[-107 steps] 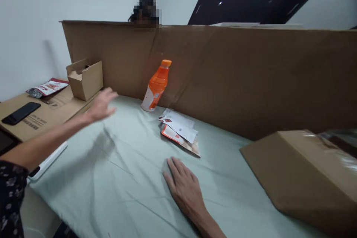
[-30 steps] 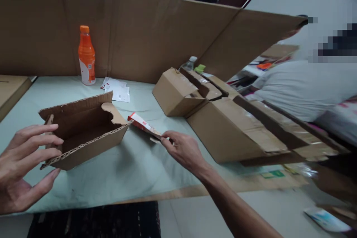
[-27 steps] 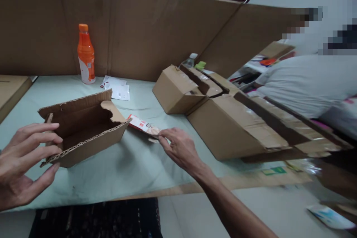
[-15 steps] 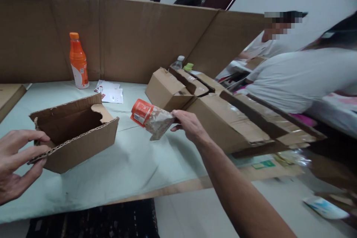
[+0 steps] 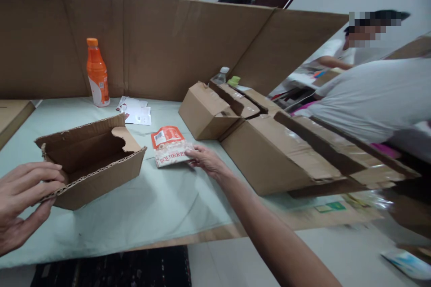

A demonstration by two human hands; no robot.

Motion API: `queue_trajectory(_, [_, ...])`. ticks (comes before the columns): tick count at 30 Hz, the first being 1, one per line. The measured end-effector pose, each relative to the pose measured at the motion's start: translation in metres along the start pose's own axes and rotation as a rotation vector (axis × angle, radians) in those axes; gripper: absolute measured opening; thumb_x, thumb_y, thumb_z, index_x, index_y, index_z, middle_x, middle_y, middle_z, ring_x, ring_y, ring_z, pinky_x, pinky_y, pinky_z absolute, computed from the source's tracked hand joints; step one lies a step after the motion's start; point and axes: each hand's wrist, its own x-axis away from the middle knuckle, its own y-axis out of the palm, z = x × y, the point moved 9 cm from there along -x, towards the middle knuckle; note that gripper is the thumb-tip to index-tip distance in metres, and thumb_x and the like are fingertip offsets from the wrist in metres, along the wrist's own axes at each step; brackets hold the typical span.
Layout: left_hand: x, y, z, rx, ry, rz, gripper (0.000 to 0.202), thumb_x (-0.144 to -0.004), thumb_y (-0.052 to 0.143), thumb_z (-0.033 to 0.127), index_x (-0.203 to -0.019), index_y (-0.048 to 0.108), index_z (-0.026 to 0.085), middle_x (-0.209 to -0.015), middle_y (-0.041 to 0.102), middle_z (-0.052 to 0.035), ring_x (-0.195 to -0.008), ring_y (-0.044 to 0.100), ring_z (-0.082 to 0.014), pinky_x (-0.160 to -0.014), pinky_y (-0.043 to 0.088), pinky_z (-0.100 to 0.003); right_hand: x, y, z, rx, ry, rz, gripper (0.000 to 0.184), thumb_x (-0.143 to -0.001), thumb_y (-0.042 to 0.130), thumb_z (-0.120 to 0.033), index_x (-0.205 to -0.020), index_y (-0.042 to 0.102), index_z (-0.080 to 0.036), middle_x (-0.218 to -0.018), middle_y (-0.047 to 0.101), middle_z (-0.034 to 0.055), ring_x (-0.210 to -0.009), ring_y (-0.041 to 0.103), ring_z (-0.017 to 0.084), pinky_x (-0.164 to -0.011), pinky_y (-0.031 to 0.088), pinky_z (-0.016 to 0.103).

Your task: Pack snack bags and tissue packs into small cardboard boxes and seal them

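At the left, my left hand (image 5: 28,202) grips the near corner of an open-topped cardboard box (image 5: 104,177), fingers inside the wall and thumb outside. The box stands upright on a pale green cloth (image 5: 158,215); its inside is dark, and I see nothing in it. My right hand (image 5: 207,161) pinches one edge of an orange and white snack pouch (image 5: 170,145) with "SQUIRREL" lettering partly covered by the fingers. The pouch is just right of the box, apart from it.
Several white packets (image 5: 136,112) lie behind the box, beside an upright orange drink bottle (image 5: 97,74). Other cardboard boxes (image 5: 266,157) stand along the right. A tall cardboard panel (image 5: 188,45) borders the back. People in light clothing (image 5: 380,98) sit beyond at the right.
My right hand has moved left and turned the pouch, so its lettering now shows. My left hand still holds the box, its fingers a little farther over the edge.
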Motion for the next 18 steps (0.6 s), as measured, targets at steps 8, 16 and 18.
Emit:
queue_trajectory(8, [0.0, -0.005, 0.004, -0.075, 0.037, -0.055, 0.035, -0.092, 0.057, 0.006, -0.109, 0.074, 0.031, -0.111, 0.072, 0.0027, -0.113, 0.066, -0.02, -0.097, 0.054, -0.028, -0.002, 0.026, 0.013, -0.06, 0.131, -0.137, 0.026, -0.067, 0.079, -0.02, -0.09, 0.066, -0.017, -0.085, 0.076, 0.0084, -0.057, 0.063, 0.014, -0.038, 0.049, 0.02])
queue_trajectory(16, [-0.002, 0.0, 0.012, -0.045, 0.067, -0.065, 0.034, -0.094, 0.052, 0.002, -0.108, 0.073, 0.025, -0.113, 0.071, -0.0059, -0.121, 0.064, -0.0235, -0.094, 0.061, -0.035, -0.001, 0.06, 0.008, 0.118, 0.106, -0.205, 0.03, -0.067, 0.078, -0.042, -0.073, 0.066, -0.015, -0.059, 0.066, 0.0046, -0.042, 0.054, 0.014, -0.033, 0.041, 0.022])
queue_trajectory(18, [0.0, 0.0, 0.014, -0.034, 0.049, -0.045, 0.035, -0.094, 0.051, 0.003, -0.107, 0.074, 0.026, -0.112, 0.071, -0.0065, -0.122, 0.064, -0.0245, -0.096, 0.061, -0.038, 0.002, 0.063, -0.004, 0.169, 0.017, -0.165, 0.033, -0.064, 0.079, -0.046, -0.065, 0.063, -0.017, -0.055, 0.062, 0.0018, -0.044, 0.053, 0.013, -0.037, 0.043, 0.023])
